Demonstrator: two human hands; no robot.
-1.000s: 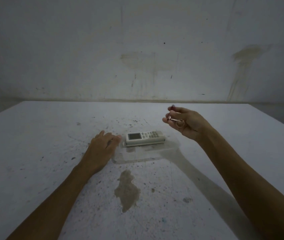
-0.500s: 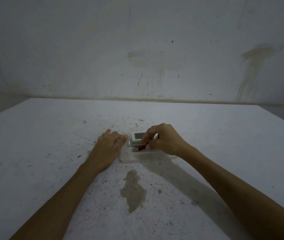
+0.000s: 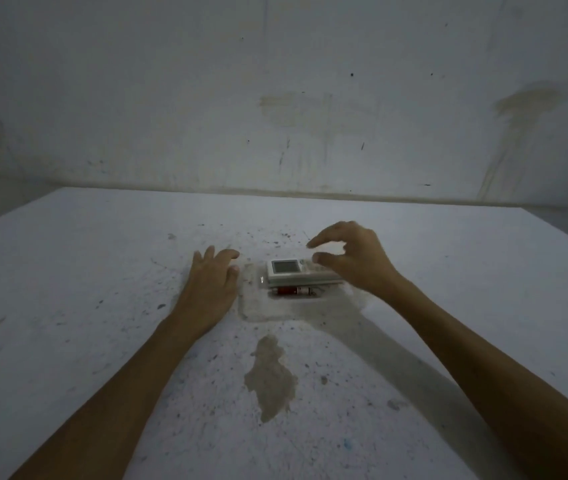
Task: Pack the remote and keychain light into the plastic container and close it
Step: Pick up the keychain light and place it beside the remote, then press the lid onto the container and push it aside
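Note:
A clear plastic container (image 3: 258,311) lies open on the table's middle. Inside it rests a white remote (image 3: 296,273) with a small screen at its left end. A red keychain light (image 3: 291,291) lies in the container just in front of the remote. My left hand (image 3: 211,285) rests flat on the table, its fingertips against the container's left edge. My right hand (image 3: 352,258) hovers above the remote's right end with thumb and fingers apart and nothing in it.
The white table (image 3: 68,306) is speckled with dark marks. A brownish stain (image 3: 270,379) sits in front of the container. A stained wall (image 3: 310,98) stands behind the table's far edge. The table's right edge runs past my right forearm.
My right hand brought the keychain light down into the container in front of the remote, let it go, and lifted away open. My left hand stayed at the container's left edge.

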